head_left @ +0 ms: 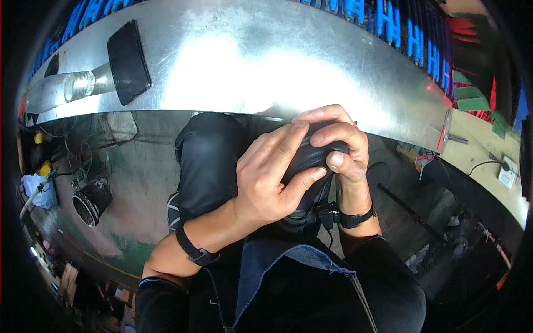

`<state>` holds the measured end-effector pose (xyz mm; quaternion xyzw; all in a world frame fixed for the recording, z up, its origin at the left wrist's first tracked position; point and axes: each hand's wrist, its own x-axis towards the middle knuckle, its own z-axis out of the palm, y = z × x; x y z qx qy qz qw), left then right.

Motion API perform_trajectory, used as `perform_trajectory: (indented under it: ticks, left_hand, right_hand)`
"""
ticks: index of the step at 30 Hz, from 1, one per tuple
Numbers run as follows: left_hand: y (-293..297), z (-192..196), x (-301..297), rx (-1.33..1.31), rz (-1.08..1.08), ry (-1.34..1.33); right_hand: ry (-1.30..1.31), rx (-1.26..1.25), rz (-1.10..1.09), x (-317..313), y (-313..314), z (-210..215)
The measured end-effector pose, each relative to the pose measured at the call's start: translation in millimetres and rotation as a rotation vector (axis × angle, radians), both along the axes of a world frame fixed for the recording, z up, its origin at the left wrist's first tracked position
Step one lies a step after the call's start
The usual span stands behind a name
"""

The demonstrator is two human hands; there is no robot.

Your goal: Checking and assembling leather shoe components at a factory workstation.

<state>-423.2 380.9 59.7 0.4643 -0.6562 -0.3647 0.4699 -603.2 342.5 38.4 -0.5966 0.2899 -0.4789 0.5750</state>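
Both hands rest together on a black, rounded, creased surface (pixel 302 162) in front of me; it looks like my right trouser knee, though the hands cover much of it. My left hand (pixel 269 175) lies over its left side, fingers stretched out and thumb apart. From the right, my right hand (pixel 347 141) bends its fingers over the same dark surface, with the thumb close under them. Whether something small sits between those fingers is hidden. The left fingertips touch or nearly touch the right fingers. Each wrist has a black band.
Just beyond my knees runs a shiny metal bench (pixel 183 66). A black phone-like slab (pixel 129 62) and a clear bottle (pixel 78 86) lie at its left. Blue racked parts (pixel 388 28) line the far edge. A dark bucket (pixel 91 202) stands on the floor; a socket (pixel 508 172) is at right.
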Motion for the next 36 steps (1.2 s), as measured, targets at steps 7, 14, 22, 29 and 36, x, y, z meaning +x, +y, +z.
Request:
perform_trajectory:
  ticks: [7,14,22,29,36]
  left_hand:
    - [37,42,32,0.058,-0.182,-0.094]
    - [99,91,40,0.053,-0.156,-0.014]
    - [152,117,47,-0.103,-0.143,-0.125]
    - [172,116,61,-0.136,-0.145,-0.119]
    - [177,61,79,0.101,-0.012,0.273]
  right_hand:
    - [-0.196,0.478,-0.293,26,84,33]
    - [-0.355,0.318,-0.28,35,135,52]
    - [-0.433,0.274,-0.238,43,177,66]
    - [-0.402,0.208,-0.153,60,190,85]
    - [0.219,-0.112,-0.227,84,200,94]
